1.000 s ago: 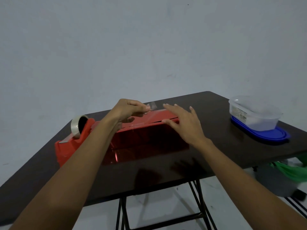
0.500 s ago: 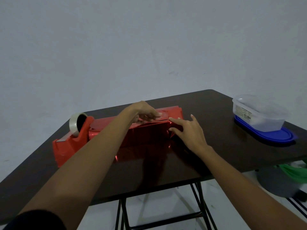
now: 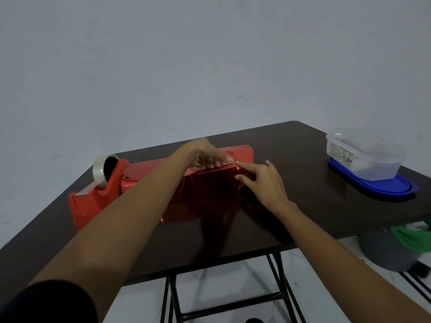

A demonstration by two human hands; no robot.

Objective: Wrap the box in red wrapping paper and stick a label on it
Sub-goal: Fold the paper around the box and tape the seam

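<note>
Clear tub, blue lid, dark table

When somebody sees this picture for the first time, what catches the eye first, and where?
The shiny red foil-wrapped box in the middle of the dark brown table stands out most, with the left hand on its top and the right hand touching its right end. Next come the red tape dispenser at the box's left end and the clear plastic tub on a blue lid at the table's right.

Left forearm hides part of the box; container label print unreadable; grey bin cut by right edge.
</note>
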